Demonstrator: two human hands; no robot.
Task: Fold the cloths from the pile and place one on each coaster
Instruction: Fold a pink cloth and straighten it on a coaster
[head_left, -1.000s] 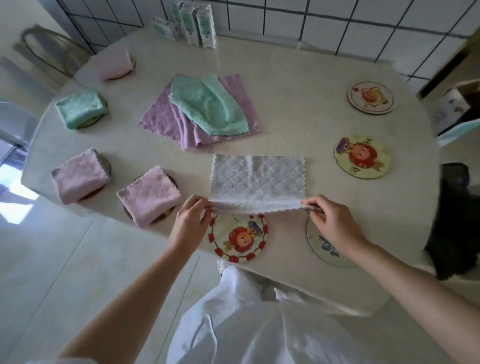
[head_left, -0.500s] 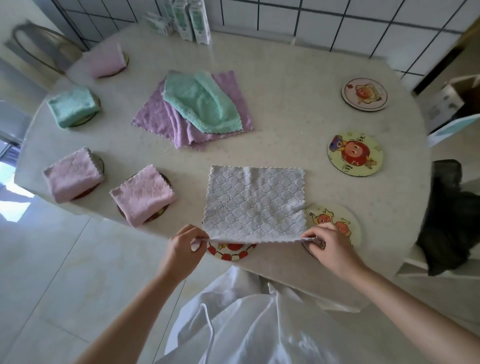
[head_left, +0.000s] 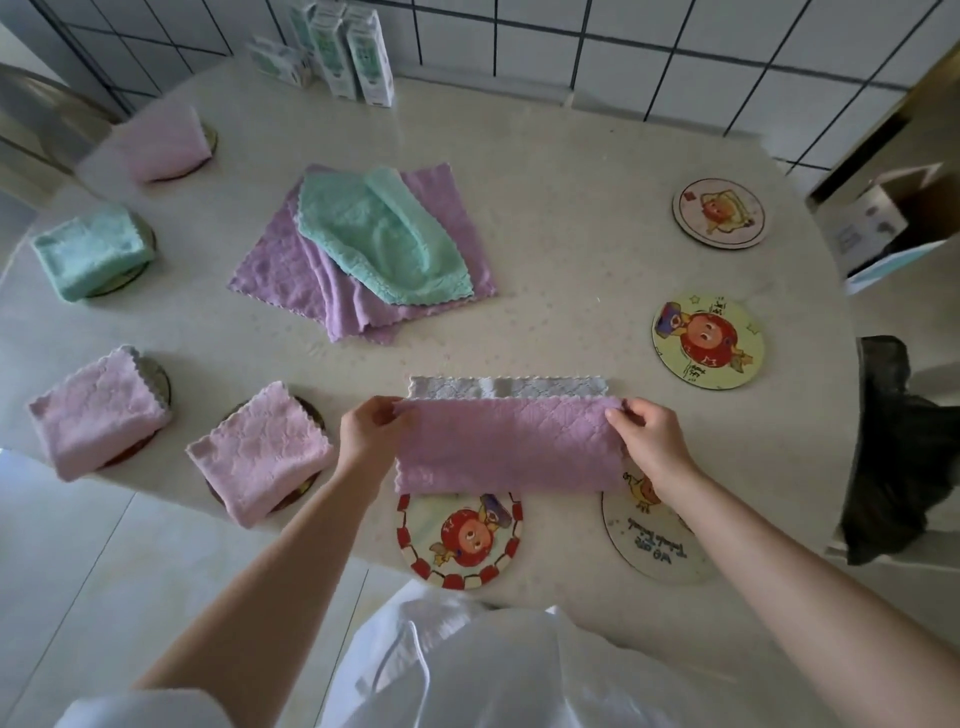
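Pale speckled table (head_left: 571, 270) against a tiled wall (head_left: 675, 47) fills the head view. Between the hands lies the purple cloth (head_left: 509, 447), doubled over, its top layer stretched from the left hand (head_left: 371, 423) to the right hand (head_left: 647, 434). Each hand pinches an upper corner. Just beyond the knuckles a pale strip of the lower layer shows. The cloth looks light, soft and limp and is likely to sag in the middle, so the corners are the sensible hold. Nearer the person than the left hand sits a bare red-rimmed coaster (head_left: 460, 540). A second coaster (head_left: 649, 545) lies under the right wrist. The pile (head_left: 363, 249) lies well beyond the left hand.
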